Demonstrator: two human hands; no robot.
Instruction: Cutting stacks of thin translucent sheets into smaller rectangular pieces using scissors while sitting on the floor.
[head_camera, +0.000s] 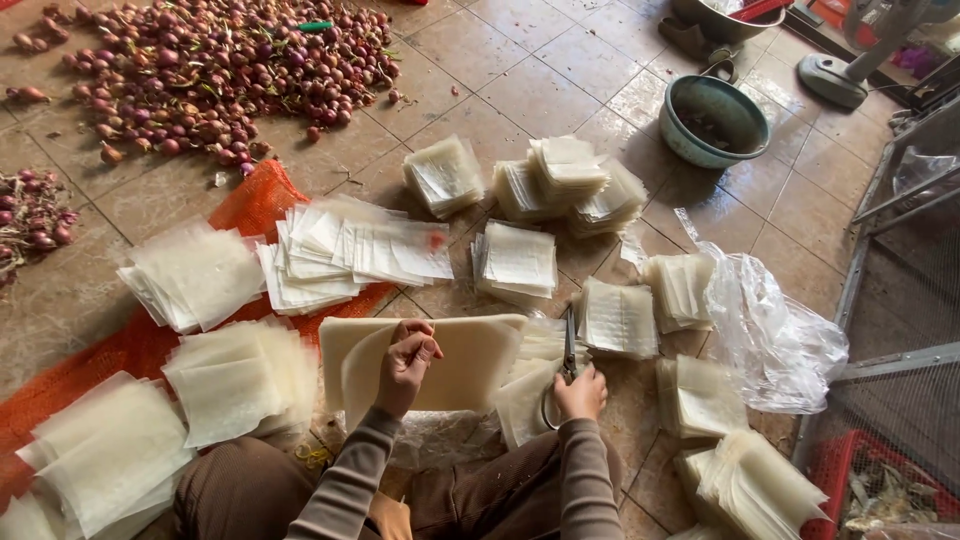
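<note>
My left hand (405, 362) pinches the top edge of a wide stack of pale translucent sheets (470, 365) that lies curled in front of my knees. My right hand (578, 392) grips a pair of scissors (568, 345), blades pointing away from me, at the right end of that stack. Beneath the scissors lies a small pile of cut square sheets (524, 400).
Several stacks of cut square sheets (515, 262) are spread over the tiled floor and an orange mesh sack (255, 205). A heap of red shallots (215, 70) lies at the back left. A green basin (712, 120) and a clear plastic bag (775, 340) are on the right, with wire racks (900, 420) beside them.
</note>
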